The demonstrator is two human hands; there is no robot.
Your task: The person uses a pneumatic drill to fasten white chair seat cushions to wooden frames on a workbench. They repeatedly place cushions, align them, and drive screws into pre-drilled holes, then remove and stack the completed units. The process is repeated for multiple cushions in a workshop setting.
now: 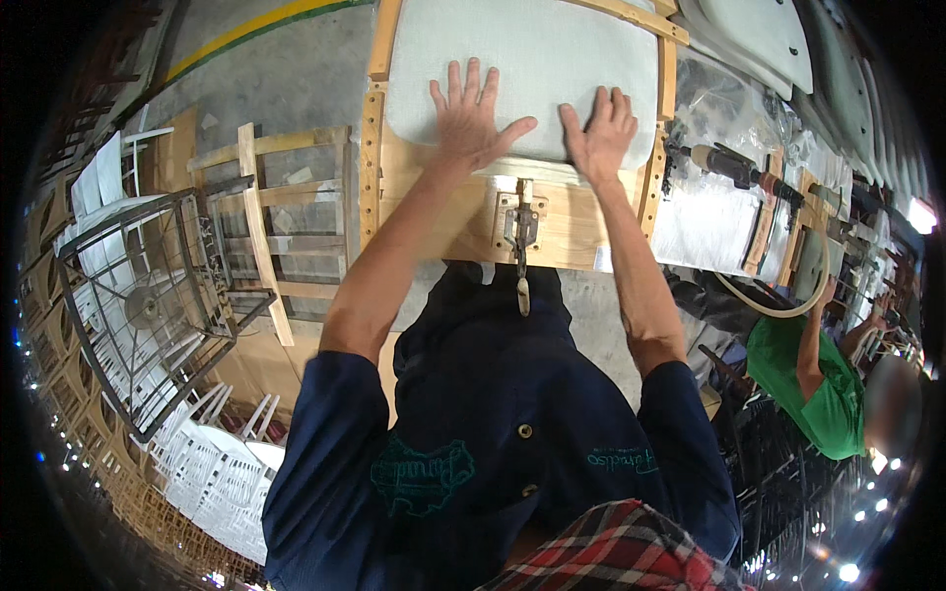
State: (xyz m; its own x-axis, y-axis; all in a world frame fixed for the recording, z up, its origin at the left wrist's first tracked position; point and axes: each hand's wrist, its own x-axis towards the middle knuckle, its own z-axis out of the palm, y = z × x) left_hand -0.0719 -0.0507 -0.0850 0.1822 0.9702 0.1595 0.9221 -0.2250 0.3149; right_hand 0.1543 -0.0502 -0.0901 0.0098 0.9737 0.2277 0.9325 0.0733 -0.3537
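White padded cushion (522,69) is lying in the wooden frame (512,212) on the bench ahead of you, its long axis running away from you; your left hand (471,118) and right hand (599,133) are pressing flat on its near edge, fingers spread, gripping nothing, seemingly seating it.

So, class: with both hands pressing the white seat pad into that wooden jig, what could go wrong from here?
1. The left hand and right hand both press near the front edge of the white seat pad; the far end might lift or sit crooked in the wooden frame.
2. The metal toggle clamp sits just below both wrists and could pinch a hand.
3. The power tool and its hose lie close by and may snag.
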